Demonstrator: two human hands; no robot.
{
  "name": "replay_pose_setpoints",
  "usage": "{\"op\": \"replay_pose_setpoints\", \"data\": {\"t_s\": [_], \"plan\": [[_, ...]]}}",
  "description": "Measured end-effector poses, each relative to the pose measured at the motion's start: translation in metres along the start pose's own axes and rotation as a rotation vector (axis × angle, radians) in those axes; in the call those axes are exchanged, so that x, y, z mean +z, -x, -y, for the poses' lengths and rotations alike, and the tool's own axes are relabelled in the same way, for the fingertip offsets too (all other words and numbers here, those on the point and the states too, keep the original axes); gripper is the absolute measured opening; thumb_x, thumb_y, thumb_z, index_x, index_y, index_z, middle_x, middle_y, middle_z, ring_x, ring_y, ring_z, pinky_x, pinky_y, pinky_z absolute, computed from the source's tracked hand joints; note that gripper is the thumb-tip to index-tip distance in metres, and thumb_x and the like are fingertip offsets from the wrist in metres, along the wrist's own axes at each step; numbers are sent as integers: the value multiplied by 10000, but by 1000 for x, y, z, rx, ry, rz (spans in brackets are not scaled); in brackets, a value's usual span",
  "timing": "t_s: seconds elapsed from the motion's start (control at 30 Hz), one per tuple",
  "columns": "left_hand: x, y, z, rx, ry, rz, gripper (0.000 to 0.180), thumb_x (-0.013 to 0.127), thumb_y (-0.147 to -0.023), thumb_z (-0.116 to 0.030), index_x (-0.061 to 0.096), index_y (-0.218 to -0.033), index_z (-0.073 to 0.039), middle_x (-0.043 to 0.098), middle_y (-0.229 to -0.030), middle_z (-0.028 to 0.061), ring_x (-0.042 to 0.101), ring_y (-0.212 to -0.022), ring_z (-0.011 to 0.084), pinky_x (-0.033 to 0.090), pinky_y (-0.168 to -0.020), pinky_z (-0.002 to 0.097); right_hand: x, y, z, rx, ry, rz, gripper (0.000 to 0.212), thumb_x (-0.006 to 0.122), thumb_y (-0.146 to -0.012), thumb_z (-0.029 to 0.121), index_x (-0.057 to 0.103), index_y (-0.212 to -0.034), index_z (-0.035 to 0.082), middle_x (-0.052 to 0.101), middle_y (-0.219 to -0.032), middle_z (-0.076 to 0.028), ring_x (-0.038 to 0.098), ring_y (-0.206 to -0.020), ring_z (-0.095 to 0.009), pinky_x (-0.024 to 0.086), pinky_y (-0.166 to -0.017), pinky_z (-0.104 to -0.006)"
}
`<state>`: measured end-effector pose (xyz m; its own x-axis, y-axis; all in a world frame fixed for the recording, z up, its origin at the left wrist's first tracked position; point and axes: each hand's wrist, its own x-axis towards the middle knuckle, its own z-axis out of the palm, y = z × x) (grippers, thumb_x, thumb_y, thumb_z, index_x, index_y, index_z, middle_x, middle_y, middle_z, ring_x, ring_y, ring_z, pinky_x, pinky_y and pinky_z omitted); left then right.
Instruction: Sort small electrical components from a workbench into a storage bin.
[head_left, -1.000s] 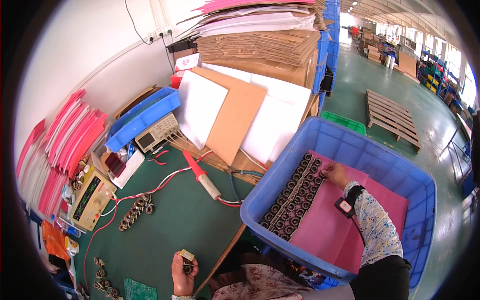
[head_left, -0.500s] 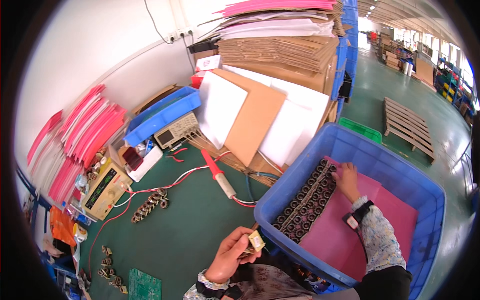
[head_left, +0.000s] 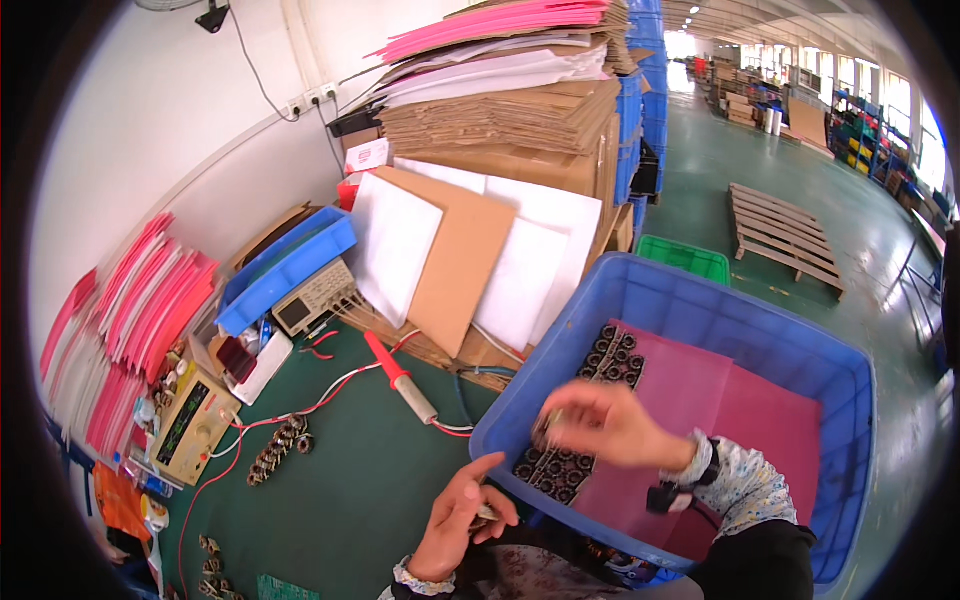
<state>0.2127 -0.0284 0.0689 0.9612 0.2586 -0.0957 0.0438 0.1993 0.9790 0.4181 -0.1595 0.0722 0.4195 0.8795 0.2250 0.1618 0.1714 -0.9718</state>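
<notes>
My right hand [head_left: 618, 428], somewhat smeared by motion, is over the near left part of a large blue crate [head_left: 790, 325]. Its fingers are closed on a small coil part [head_left: 545, 432], mostly hidden behind them. Below it, rows of dark ring-shaped coils [head_left: 556, 474] stand along the crate's left side on pink foam sheet [head_left: 690, 375]. Just left of the crate, my left hand [head_left: 452, 525] is palm up, index finger stretched out. Its other fingers curl round a small coil part [head_left: 486, 514], which shows only in part.
On the green bench lie a coil cluster [head_left: 278, 452], loose coils [head_left: 213, 570], a circuit board [head_left: 285, 588] and a red-and-white probe [head_left: 400, 380] with cables. A yellow power supply [head_left: 193, 425] stands left. White and brown sheets [head_left: 470, 255] lean at the back.
My right hand has come from the crate's far left toward my left hand and now has a coil part. The pale block no longer shows in my left hand. The view has shifted.
</notes>
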Motion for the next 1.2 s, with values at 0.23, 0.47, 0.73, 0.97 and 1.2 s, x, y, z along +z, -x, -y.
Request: {"op": "replay_pose_setpoints", "data": {"t_s": [0.23,0.47,0.73,0.97,1.2], "plan": [[-10,34,18,96,139,-216,491,454,-936,-360,416,-1231,31,517,-670,55,357,-457,70,252,-420,196,-165,-17,-170,202,678,-947,189,652,-738,116,584,-891,27,639,-719,-113,630,-663,-205,489,-610,-328],[-19,51,35,19,108,-375,479,494,-915,-314,404,-1240,25,492,-676,22,372,-522,66,264,-462,184,-179,-4,-211,142,689,-999,178,657,-743,144,541,-796,19,620,-708,-139,615,-658,-288,476,-610,-382],[-12,47,31,97,91,-349,475,477,-923,-338,420,-1229,22,503,-736,23,390,-548,71,280,-473,186,-170,-9,-217,292,1111,-1024,207,580,-801,196,600,-815,-9,612,-755,-209,586,-760,-401,455,-708,-487],[-3,44,10,78,222,-129,452,445,-942,-328,382,-1253,-5,543,-923,80,536,-698,127,357,-502,197,-184,-1,-207,457,1119,-796,168,588,-800,168,613,-826,4,604,-777,-205,571,-735,-420,457,-668,-471],[14,16,1,201,65,-112,644,209,-903,-610,72,-1381,-200,380,-1215,211,588,-569,239,296,-355,183,8,-7,15,-351,252,174,230,692,-757,91,601,-965,51,602,-860,-66,590,-774,-198,478,-664,-301]]}}
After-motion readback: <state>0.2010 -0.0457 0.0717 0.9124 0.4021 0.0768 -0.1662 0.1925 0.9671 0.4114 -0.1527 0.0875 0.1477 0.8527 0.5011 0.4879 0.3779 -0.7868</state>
